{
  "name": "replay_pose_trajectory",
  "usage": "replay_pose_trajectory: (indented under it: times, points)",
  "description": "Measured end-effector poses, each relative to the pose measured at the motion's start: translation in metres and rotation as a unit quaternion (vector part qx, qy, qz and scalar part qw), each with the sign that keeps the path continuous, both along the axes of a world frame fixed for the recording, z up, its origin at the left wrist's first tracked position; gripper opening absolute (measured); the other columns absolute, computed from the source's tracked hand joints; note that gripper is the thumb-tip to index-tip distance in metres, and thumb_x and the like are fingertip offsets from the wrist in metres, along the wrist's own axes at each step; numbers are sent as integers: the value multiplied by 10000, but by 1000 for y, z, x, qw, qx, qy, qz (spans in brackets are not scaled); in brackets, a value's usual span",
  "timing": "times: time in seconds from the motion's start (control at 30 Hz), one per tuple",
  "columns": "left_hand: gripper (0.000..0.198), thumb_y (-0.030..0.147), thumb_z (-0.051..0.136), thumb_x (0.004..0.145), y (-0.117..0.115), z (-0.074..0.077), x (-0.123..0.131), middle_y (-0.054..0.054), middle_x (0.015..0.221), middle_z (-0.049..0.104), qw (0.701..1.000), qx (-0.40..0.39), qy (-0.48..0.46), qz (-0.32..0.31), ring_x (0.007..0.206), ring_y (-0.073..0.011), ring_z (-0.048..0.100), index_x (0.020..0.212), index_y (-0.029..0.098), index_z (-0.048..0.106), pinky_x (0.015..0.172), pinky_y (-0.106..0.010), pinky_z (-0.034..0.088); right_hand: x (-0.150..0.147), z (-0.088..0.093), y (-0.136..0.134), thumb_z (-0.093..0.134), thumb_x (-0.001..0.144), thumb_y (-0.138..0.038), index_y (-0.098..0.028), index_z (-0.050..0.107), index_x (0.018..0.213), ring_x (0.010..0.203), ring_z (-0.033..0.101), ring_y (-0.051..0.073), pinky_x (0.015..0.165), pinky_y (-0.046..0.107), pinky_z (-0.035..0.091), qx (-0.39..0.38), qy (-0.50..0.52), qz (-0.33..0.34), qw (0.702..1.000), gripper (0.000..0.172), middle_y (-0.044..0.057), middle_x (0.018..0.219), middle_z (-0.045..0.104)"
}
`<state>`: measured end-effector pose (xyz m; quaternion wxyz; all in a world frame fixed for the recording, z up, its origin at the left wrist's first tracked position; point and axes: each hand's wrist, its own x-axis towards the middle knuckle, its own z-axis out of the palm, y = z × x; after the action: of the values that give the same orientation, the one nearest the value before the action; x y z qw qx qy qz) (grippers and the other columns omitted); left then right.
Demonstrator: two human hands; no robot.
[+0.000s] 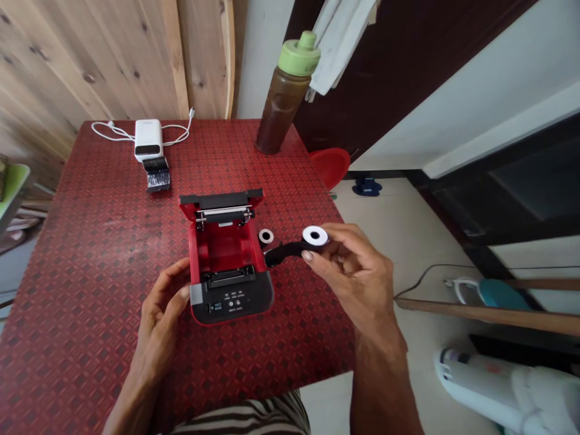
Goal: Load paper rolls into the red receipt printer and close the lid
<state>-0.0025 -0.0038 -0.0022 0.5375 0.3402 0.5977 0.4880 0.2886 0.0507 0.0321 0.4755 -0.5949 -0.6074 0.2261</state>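
A red and black label printer (233,305) stands on the table with its lid tipped up, showing an empty red bay. My left hand (161,308) holds its left side, with the thumb at the front edge and the fingers along the wall. In my right hand (353,260), a black ribbon roll (315,236) with a white end is pinched between thumb and fingers, just right of the printer. From it a strip of black ribbon (287,249) runs left to a second roll (266,236) with a white end, close against the printer's right side.
Towards the back left lies a white power bank (148,136) with white cables and a crumpled black wrapper (157,175). A brown bottle with a green lid (287,90) stands at the far edge. A red stool (330,168) sits beyond the red patterned table (104,241).
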Motion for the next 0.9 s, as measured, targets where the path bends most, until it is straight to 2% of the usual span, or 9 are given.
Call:
replay_pose_trajectory:
  times: [0.13, 0.23, 0.3, 0.37, 0.5, 0.73, 0.9]
  points:
    - [477, 514, 793, 1021, 0, -6, -3, -51, 1435, 810, 1000, -4, -8, -1, 1352, -347, 743, 1460, 327, 762, 1188, -477, 539, 1, -44, -17, 830, 931, -347, -235, 790, 1146, 832, 730, 173, 711, 308, 610, -57, 64, -13, 996, 246, 29, 1028, 759]
    - [492, 511, 787, 1021, -1, -11, -5, -51, 1429, 806, 1000, -10, -6, -1, 1324, -343, 743, 1475, 324, 753, 1149, -469, 549, -11, -58, -26, 775, 948, -309, -221, 791, 1142, 716, 668, 156, 653, 295, 557, -104, 31, 13, 994, 214, 19, 942, 767]
    - [481, 506, 782, 1022, -2, -12, -6, -45, 1432, 803, 1000, -7, -5, 1, 1318, -336, 739, 1466, 322, 757, 1125, -449, 549, -17, -58, -28, 744, 939, -253, -214, 805, 1125, 652, 601, 143, 623, 293, 509, -119, 9, 30, 992, 199, 18, 918, 778]
    - [473, 507, 773, 1027, -2, -13, -6, -40, 1437, 802, 1000, -5, -6, 6, 1315, -331, 736, 1461, 320, 759, 1112, -436, 548, -21, -56, -27, 713, 931, -217, -209, 812, 1116, 655, 589, 145, 641, 303, 500, -125, -6, 45, 991, 210, 34, 949, 804]
    - [509, 521, 778, 1019, -2, -12, -6, -54, 1416, 811, 1000, -9, -4, 1, 1337, -342, 731, 1476, 298, 754, 1145, -453, 542, -17, -54, -25, 676, 939, -217, -204, 816, 1145, 686, 629, 160, 679, 318, 527, -138, -19, 71, 988, 249, 59, 1024, 839]
    - [510, 531, 794, 999, 0, -15, -6, -66, 1397, 824, 1000, 3, 28, 6, 1303, -324, 751, 1445, 285, 785, 1134, -427, 566, -10, -57, -29, 711, 935, -244, -245, 840, 1155, 769, 717, 198, 771, 361, 596, -163, -25, 104, 981, 255, 48, 1015, 854]
    - [518, 538, 784, 1013, -1, -14, -7, -52, 1421, 815, 1000, 2, 21, -7, 1343, -331, 739, 1477, 308, 768, 1138, -432, 571, 13, -42, -26, 780, 934, -302, -274, 782, 1412, 830, 781, 213, 768, 366, 643, -217, 10, 122, 969, 478, 35, 1016, 850]
